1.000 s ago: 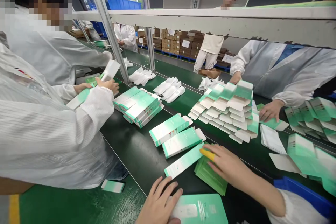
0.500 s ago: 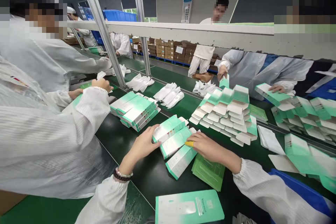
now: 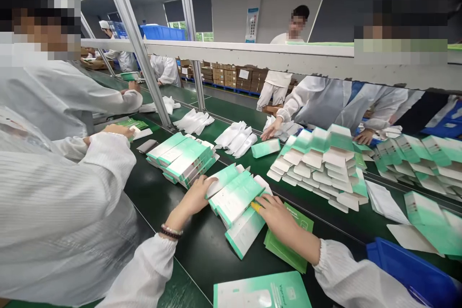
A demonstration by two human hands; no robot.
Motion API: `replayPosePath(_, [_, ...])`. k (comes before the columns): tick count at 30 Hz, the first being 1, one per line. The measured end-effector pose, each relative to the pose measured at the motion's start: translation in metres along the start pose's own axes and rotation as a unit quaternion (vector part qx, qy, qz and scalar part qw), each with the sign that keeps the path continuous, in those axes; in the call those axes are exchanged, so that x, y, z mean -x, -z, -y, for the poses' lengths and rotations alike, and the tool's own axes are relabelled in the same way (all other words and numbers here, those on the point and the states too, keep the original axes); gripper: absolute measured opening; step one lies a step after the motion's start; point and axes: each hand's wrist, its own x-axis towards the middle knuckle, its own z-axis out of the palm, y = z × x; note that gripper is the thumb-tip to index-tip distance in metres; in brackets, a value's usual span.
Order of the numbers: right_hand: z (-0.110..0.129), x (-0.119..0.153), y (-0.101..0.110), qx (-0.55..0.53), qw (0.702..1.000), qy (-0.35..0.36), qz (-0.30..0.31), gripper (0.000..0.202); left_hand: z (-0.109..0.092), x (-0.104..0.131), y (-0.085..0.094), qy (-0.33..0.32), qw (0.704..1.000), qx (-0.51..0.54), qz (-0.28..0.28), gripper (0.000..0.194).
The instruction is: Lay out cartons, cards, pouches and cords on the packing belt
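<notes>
My left hand (image 3: 195,196) grips the left edge of a small pile of green-and-white cartons (image 3: 236,197), its thumb near the end of the leftmost one. On the pile's other side my right hand (image 3: 279,214), with a yellow band on one finger, holds the right edge. The cartons lie side by side and overlap, their far-end flaps standing up. Beneath my right forearm are green printed leaflets (image 3: 288,245). A larger flat green-and-white box (image 3: 262,291) lies at the near edge.
A stack of closed-looking cartons (image 3: 180,156) stands at left, beside a co-worker's sleeve (image 3: 104,163). White packets (image 3: 236,138) lie on the green belt. Open-ended cartons (image 3: 321,163) are piled at right. A blue bin (image 3: 407,274) sits near my right arm. A metal post (image 3: 137,43) rises at left.
My hands have drawn the cartons together, and the middle one now sits higher over its neighbours. Across the belt, a co-worker's hand has let go of a carton, which lies near the white packets.
</notes>
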Motion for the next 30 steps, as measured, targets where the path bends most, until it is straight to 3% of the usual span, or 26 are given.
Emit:
replayPosePath(5, [-0.010, -0.025, -0.012, -0.032, 0.999, 0.002, -0.019, 0.051, 0.005, 0.053, -0.003, 0.054, 0.997, -0.041, 0.024, 0.077])
replayPosePath(8, [-0.009, -0.037, -0.010, -0.036, 0.999, -0.010, -0.028, 0.055, 0.006, 0.064, 0.003, 0.043, 0.999, -0.028, 0.017, 0.082])
replayPosePath(11, [-0.001, -0.053, -0.003, -0.048, 0.998, 0.002, -0.026, 0.061, 0.003, 0.058, 0.006, -0.005, 0.999, 0.027, 0.019, 0.076])
replayPosePath(16, [0.006, -0.092, 0.002, -0.064, 0.992, 0.051, 0.095, 0.063, 0.000, 0.037, -0.001, -0.024, 0.998, 0.052, 0.028, 0.055])
replayPosePath(18, [0.003, -0.106, 0.000, -0.058, 0.989, 0.066, 0.117, 0.071, 0.003, 0.034, -0.003, -0.016, 0.998, 0.056, 0.019, 0.053])
replayPosePath(21, [0.000, -0.125, -0.004, -0.045, 0.987, 0.092, 0.122, 0.076, 0.008, 0.034, -0.004, 0.006, 0.998, 0.067, -0.002, 0.052])
replayPosePath(30, [0.008, -0.150, 0.008, -0.017, 0.988, 0.105, 0.114, 0.060, 0.041, 0.032, 0.001, 0.067, 0.982, 0.162, -0.070, 0.043])
